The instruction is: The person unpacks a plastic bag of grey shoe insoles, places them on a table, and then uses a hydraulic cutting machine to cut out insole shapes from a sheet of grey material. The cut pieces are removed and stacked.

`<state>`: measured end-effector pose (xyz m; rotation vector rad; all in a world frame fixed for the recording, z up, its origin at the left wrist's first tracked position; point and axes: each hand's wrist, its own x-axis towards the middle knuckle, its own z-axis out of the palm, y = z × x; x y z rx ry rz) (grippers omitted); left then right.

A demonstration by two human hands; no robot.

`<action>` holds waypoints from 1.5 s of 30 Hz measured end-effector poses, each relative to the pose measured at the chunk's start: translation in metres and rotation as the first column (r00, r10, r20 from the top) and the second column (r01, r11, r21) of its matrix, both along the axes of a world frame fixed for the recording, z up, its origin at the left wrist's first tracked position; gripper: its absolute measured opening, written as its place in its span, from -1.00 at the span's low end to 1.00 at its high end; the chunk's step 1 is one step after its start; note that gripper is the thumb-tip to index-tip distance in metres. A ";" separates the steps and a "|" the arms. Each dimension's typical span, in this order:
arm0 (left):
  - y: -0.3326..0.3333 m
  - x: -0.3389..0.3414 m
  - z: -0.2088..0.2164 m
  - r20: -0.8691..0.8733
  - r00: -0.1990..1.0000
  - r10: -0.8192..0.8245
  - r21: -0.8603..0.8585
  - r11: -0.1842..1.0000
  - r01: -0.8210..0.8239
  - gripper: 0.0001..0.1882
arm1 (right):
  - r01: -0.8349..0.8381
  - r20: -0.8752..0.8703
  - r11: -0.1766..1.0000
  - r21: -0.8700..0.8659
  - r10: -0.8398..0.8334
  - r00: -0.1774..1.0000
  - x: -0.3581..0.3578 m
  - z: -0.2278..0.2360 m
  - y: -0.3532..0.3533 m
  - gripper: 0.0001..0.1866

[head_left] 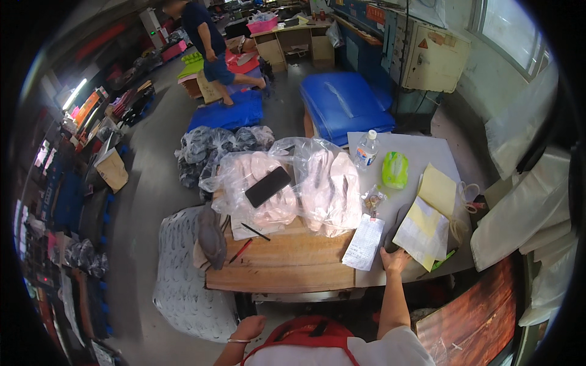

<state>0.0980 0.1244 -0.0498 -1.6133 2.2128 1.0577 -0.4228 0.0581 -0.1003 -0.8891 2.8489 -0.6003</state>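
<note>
Okay, take the open notebook as your landmark. Your right hand is right at its near-left corner, thumb and fingers spread. The dark grey piece lies along the notebook's left edge, partly tucked under it as far as I can see. Its long axis runs away from you, roughly in line with your right arm, so that's easily the nearer hand. Looks like your fingertips get to its near end, but honestly I can't tell if they're gripping anything. Your left hand is way off to the notebook's left and closer to your body, curled in; can't see whether there's anything inside it. So yeah, hands well apart.

Surface-wise, the notebook sits on the grey-covered end of your counter, with a handwritten slip just to its left and a green pen-like thing by its near edge. Past it, a bit left, you've got a green packet and a clear bottle. Further left of it are clear bags of pale pink pieces with a black phone on top.

Room-wise, there's a blue stack beyond the notebook to the left, and way past that another person in dark blue, mid-stride.
</note>
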 end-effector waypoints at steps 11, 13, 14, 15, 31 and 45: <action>0.003 0.014 -0.019 0.004 0.997 -0.079 0.049 0.996 0.079 -0.71 | 0.163 0.360 0.745 -0.647 0.110 0.926 0.018 0.046 0.020 -0.13; -0.012 0.010 -0.022 0.021 0.986 -0.167 0.051 0.985 0.166 -0.73 | 0.519 0.803 0.641 -0.565 0.282 0.525 0.038 0.065 0.053 -0.21; -0.021 0.007 -0.024 0.019 0.978 -0.208 0.034 0.978 0.207 -0.73 | 0.566 0.799 0.564 -0.601 0.422 0.428 0.056 0.071 0.070 -0.34; -0.029 0.004 -0.024 0.038 0.963 -0.266 0.032 0.964 0.265 -0.74 | 0.604 0.820 0.556 -0.571 0.409 0.400 0.077 0.077 0.089 -0.35; -0.036 -0.151 -0.010 -0.174 0.411 -0.895 0.020 0.414 0.910 -0.74 | 0.969 0.389 0.039 0.246 0.911 -0.135 0.281 0.171 0.302 -0.22; 0.322 -0.282 0.109 -0.403 -0.449 -0.797 -0.477 -0.236 0.846 -0.81 | 0.666 0.644 -0.699 -0.258 0.389 0.658 0.456 0.179 0.615 -0.12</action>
